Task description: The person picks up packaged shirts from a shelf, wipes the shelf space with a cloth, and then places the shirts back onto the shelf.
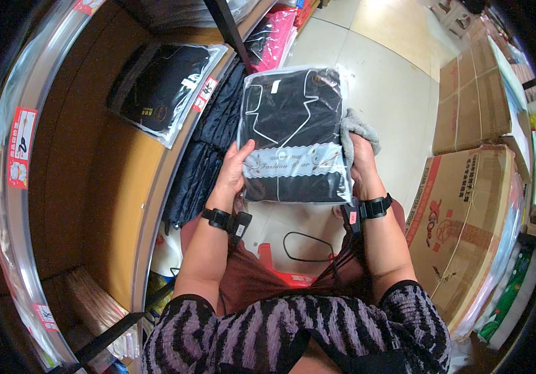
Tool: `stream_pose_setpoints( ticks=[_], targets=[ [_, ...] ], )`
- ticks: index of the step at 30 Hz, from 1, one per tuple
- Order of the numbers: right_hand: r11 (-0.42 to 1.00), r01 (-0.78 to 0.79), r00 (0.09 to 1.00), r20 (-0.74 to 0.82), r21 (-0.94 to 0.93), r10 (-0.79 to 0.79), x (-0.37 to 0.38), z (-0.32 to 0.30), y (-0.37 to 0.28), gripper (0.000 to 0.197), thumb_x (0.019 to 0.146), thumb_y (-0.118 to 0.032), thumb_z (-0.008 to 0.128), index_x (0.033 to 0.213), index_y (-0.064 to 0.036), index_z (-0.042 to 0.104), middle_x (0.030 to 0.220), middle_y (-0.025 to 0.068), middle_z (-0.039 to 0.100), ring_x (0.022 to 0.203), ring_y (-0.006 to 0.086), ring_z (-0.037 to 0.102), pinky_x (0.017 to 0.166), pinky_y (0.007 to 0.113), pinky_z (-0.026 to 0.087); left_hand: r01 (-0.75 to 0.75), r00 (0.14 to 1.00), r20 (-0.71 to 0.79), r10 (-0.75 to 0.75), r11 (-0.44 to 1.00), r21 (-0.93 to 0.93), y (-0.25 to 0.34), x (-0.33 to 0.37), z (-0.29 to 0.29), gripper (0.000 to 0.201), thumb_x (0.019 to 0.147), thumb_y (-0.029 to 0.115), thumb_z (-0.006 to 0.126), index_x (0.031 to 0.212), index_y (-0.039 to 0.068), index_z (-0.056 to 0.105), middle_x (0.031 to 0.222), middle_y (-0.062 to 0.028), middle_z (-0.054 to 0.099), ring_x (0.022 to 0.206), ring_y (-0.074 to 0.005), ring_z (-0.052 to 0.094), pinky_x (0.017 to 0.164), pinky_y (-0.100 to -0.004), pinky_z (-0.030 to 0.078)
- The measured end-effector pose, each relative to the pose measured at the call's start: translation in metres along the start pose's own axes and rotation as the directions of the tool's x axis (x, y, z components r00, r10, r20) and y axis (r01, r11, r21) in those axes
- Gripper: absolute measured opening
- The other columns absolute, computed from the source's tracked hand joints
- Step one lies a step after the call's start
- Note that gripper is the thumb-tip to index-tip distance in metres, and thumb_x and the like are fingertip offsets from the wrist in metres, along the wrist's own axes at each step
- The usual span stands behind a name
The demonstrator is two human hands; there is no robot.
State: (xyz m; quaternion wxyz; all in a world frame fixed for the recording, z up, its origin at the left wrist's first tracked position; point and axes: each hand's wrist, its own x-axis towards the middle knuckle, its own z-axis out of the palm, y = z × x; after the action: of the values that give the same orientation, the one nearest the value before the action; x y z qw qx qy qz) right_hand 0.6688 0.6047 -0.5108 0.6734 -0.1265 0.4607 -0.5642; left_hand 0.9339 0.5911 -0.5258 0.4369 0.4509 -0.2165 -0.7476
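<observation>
I've got a flat clear plastic packet (294,134) up in front of me w/ both hands, held above the floor, just right of the shelf edge. My left hand (235,169) grips its lower left edge, thumb lying over the front of the film, fingers behind. My right hand (360,163) clamps the right edge and also has a grey cloth (356,129) bunched in it — soft, fuzzy, crumpled against the packet's side. Packet is glossy, slightly wrinkled, rectangular; inside is a folded black garment w/ thin white piping lines, and a white scalloped paper band runs across the lower part. Black straps w/ small devices sit on both wrists. Sleeves are fuzzy purple-and-black striped knit. To my left, a wooden shelf (102,187) — smooth orange-brown board w/ a shiny metal rim that bends w/ the lens; red-and-white tags stuck on the rim. On it lies another bagged dark garment (165,87), also in clear film. Below the shelf edge, a row of dark bagged items (202,165) stands packed together, and pink packets (277,31) sit further back. Floor (383,81) is pale glossy tile. On my right, big brown cardboard boxes (467,218) tied w/ string, red print on the near one; more boxes stacked behind it. Near my knees there's a thin black cable loop (308,246) over something red and white.
</observation>
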Motion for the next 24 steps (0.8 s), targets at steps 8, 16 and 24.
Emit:
stream_pose_setpoints(
  ticks=[8, 16, 24],
  targets=[
    [0.701, 0.192, 0.931, -0.099, -0.687, -0.352, 0.015, -0.033, 0.004, 0.02, 0.083, -0.018, 0.045, 0.092, -0.0041, 0.055, 0.09, 0.0054, 0.055, 0.084, 0.0158, 0.05, 0.076, 0.028, 0.04, 0.012, 0.888, -0.279, 0.365, 0.588, 0.809, -0.047, 0.034, -0.054, 0.057, 0.068, 0.025, 0.068, 0.113, 0.0, 0.043, 0.103, -0.0154, 0.055, 0.092, -0.0258, 0.054, 0.081, -0.031, 0.04],
    [0.97, 0.22, 0.968, -0.098, -0.103, -0.23, 0.012, -0.033, -0.01, 0.026, 0.083, -0.014, 0.039, 0.101, -0.0013, 0.051, 0.102, 0.0111, 0.053, 0.093, 0.0197, 0.05, 0.083, 0.032, 0.041, 0.09, 0.944, -0.193, 0.267, 0.355, 0.931, -0.046, 0.021, -0.04, 0.072, 0.067, 0.019, 0.068, 0.127, 0.003, 0.032, 0.117, -0.0171, 0.048, 0.102, -0.0241, 0.05, 0.087, -0.0309, 0.038],
    [0.98, 0.028, 0.982, 0.176, 0.199, -0.064, -0.002, -0.017, -0.018, 0.031, 0.088, -0.022, 0.041, 0.113, -0.0034, 0.045, 0.111, 0.0077, 0.049, 0.1, 0.0185, 0.047, 0.088, 0.031, 0.038, -0.366, 0.717, 0.01, 0.697, 0.364, 0.857, 0.07, -0.028, 0.001, 0.038, 0.075, 0.007, 0.06, 0.111, 0.004, 0.047, 0.098, -0.0073, 0.054, 0.087, -0.0134, 0.052, 0.076, -0.0251, 0.043]
  ],
)
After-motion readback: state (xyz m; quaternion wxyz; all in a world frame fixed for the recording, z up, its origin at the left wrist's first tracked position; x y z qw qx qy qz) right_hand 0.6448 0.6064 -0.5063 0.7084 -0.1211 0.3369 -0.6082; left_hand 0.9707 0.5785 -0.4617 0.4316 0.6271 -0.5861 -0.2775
